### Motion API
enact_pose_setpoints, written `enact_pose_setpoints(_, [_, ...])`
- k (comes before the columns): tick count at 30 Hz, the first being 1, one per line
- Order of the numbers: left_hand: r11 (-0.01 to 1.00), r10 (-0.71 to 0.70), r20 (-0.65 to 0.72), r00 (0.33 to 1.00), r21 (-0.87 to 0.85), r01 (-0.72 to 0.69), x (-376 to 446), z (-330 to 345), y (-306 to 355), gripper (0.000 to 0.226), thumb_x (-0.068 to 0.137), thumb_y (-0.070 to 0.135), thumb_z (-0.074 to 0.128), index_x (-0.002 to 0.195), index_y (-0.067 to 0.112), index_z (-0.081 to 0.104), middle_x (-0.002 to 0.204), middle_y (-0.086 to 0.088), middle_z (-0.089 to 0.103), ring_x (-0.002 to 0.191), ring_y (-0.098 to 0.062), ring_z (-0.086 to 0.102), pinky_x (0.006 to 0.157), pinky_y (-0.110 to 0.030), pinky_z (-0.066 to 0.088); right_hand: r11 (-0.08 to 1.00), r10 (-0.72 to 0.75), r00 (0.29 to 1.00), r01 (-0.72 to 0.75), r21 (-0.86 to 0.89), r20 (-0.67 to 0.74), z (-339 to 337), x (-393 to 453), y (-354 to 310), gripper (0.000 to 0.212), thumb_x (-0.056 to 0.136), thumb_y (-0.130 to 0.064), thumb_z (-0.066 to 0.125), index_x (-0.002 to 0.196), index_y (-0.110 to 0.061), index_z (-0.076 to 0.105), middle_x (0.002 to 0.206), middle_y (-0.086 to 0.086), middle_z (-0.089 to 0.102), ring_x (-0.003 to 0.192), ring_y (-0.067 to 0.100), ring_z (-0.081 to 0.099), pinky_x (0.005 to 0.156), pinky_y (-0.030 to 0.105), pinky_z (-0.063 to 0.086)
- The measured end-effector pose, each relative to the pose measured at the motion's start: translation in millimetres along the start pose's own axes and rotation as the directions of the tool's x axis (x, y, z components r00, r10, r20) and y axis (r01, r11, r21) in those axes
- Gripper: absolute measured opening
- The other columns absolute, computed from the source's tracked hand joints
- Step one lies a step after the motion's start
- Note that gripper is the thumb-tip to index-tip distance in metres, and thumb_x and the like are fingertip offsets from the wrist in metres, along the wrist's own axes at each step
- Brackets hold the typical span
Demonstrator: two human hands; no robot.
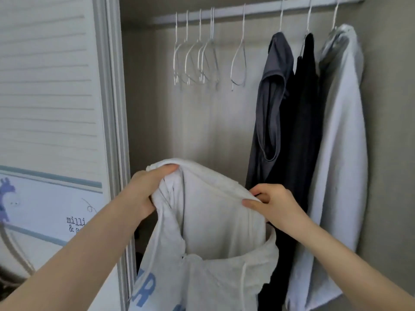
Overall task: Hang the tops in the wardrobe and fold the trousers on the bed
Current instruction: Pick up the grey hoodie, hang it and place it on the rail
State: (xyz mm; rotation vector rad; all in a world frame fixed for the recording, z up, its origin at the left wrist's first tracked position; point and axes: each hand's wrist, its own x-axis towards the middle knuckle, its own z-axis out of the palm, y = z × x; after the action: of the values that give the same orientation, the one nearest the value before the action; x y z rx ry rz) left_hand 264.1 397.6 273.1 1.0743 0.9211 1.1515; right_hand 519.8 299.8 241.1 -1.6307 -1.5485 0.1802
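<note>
A light grey hooded top [208, 250] with blue lettering and a white drawstring hangs in front of the open wardrobe. My left hand [146, 191] grips the left edge of its hood. My right hand [271, 203] pinches the hood's right edge, and the two hands hold the hood spread open. No hanger is visible in the top. Above, several bare white hangers [197, 61] hang on the wardrobe rail [258, 10], with one more empty hanger [239, 61] apart to their right.
Three tops hang at the right of the rail: a dark grey one [271, 104], a black one [303, 122] and a white one [341, 135]. The white slatted wardrobe door [49, 81] stands on the left.
</note>
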Motion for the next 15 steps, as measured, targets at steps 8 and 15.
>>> enact_pose_setpoints(8, [0.727, 0.507, 0.017, 0.862, 0.529, -0.438, 53, 25, 65, 0.033, 0.08, 0.027, 0.079, 0.089, -0.004, 0.069, 0.084, -0.013, 0.069, 0.079, -0.023, 0.066, 0.066, -0.03, 0.051, 0.957, -0.281, 0.953, 0.27, -0.104, -0.116, -33, 86, -82, 0.022, 0.09, -0.033, 0.059, 0.109, -0.023, 0.065, 0.087, -0.016, 0.065, 0.083, 0.004, 0.063, 0.071, 0.018, 0.05])
enact_pose_setpoints(15, [0.194, 0.605, 0.159, 0.78, 0.921, -0.339, 90, 30, 98, 0.042, 0.082, 0.033, 0.073, 0.062, 0.012, 0.042, 0.063, -0.001, 0.051, 0.058, -0.016, 0.049, 0.05, -0.028, 0.036, 0.899, -0.438, 0.812, 0.383, -0.214, -0.386, -79, 186, -171, 0.039, 0.098, -0.03, 0.042, 0.125, -0.003, 0.048, 0.111, 0.01, 0.055, 0.107, 0.03, 0.054, 0.08, 0.034, 0.041])
